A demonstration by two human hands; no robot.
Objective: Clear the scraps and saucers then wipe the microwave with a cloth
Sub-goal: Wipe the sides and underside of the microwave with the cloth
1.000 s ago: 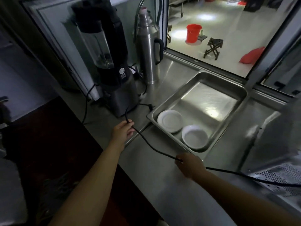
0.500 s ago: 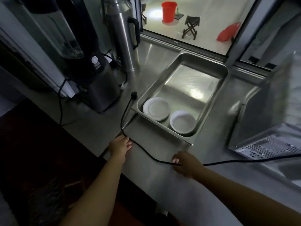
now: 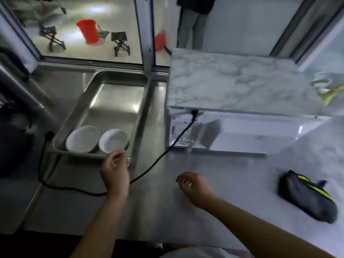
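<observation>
Two white saucers, one on the left [image 3: 82, 139] and one on the right [image 3: 114, 140], lie side by side in a steel tray [image 3: 119, 81]. The microwave [image 3: 242, 135] has a marble-patterned top and stands with its vented back toward me. Its black cord [image 3: 149, 167] trails across the steel counter to a plug [image 3: 48, 135] left of the tray. My left hand [image 3: 115, 172] hovers over the cord at the tray's near rim, fingers loosely curled and empty. My right hand [image 3: 193, 185] hangs above the counter, fingers relaxed, holding nothing.
A dark pouch with yellow stripes [image 3: 307, 200] lies on the counter at the right. A black appliance [image 3: 13, 146] stands at the far left. Through the window are a red bucket [image 3: 88, 30], folding stools [image 3: 121, 42] and a standing person's legs [image 3: 191, 27].
Both hands have let go of the cord, which now lies on the counter. My view has swung right, bringing the microwave's back and the pouch into sight.
</observation>
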